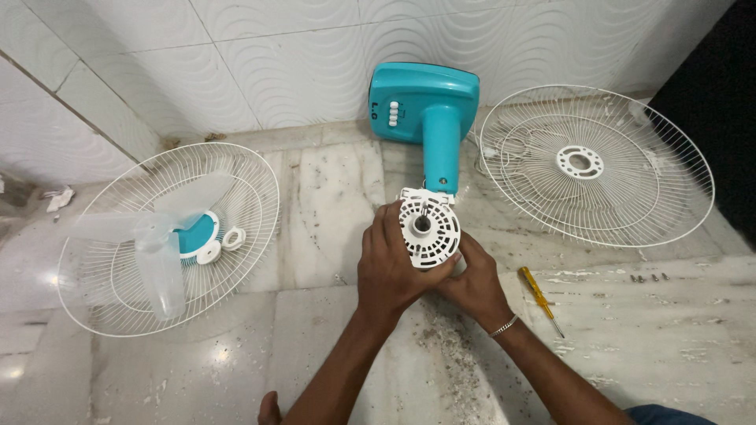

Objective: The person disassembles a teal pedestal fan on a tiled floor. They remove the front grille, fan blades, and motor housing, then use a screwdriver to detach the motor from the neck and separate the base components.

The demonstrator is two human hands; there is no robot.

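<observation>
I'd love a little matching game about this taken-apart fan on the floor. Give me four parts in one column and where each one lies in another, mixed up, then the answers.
Things:
1. Motor housing
2. Screwdriver
3. Blades
4. Empty grille

Places:
A. Lying inside the grille on the left
B. Far right, near the wall
C. Held between both hands
D. On the floor, right of the right hand

Pairs: 1-C, 2-D, 3-A, 4-B
</observation>
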